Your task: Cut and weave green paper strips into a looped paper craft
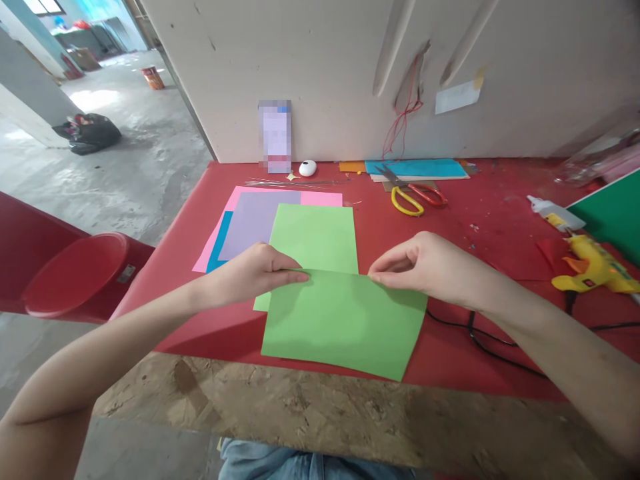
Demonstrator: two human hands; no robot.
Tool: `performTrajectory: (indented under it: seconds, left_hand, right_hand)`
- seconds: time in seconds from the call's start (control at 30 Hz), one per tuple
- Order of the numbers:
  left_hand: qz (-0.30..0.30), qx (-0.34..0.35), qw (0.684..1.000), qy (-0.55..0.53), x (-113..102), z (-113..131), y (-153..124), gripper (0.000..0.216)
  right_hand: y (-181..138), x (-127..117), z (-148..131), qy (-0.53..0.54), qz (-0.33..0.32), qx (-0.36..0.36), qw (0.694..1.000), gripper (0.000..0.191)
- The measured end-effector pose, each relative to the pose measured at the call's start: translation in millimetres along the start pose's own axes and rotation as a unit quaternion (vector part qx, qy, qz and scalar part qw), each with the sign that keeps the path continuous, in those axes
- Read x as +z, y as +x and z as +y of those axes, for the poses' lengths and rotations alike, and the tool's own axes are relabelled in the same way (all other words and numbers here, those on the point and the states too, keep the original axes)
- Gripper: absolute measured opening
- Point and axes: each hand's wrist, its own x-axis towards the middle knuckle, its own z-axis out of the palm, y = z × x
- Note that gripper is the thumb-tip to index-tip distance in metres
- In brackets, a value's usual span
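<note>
1. Two hands: left hand [255, 275] and right hand [425, 267] each pinch the upper edge of one front green sheet [345, 327], lower middle of the frame
2. Behind it, at centre, lies one back green sheet [317, 237]; left of that, one purple sheet [255, 223], one pink sheet [323, 199] and one blue sheet [217, 247] overlap
3. The front sheet's lower edge comes near the front edge of the worktop [493, 213]; bare red surface opens right of centre, below one pair of scissors [403, 185]
4. A green corner shows below the left hand; its sheet is hard to tell
5. The right frame edge cuts off one glue gun [595, 263]; the right forearm hides some black cable [472, 323]
</note>
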Motion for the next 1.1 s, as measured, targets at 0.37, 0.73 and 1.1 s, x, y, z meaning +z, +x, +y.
performTrajectory:
  seconds: [0.37,0.73,1.1]
  left_hand:
    - [-0.094,0.024,0.984,0.151,-2.6,27.9,23.6,0.033]
    - [-0.092,0.063,0.992,0.062,2.8,20.0,32.9,0.028]
    - [-0.107,-0.002,0.993,0.052,-25.9,-3.5,17.3,0.035]
  right_hand:
    - [12.0,17.9,-19.1,-0.012,0.0,-0.059,0.998,0.012]
    - [9.6,12.7,-17.9,-0.007,-0.014,-0.061,0.998,0.014]
    - [-1.3,-8.9,20.6,-0.052,0.106,-0.049,0.992,0.019]
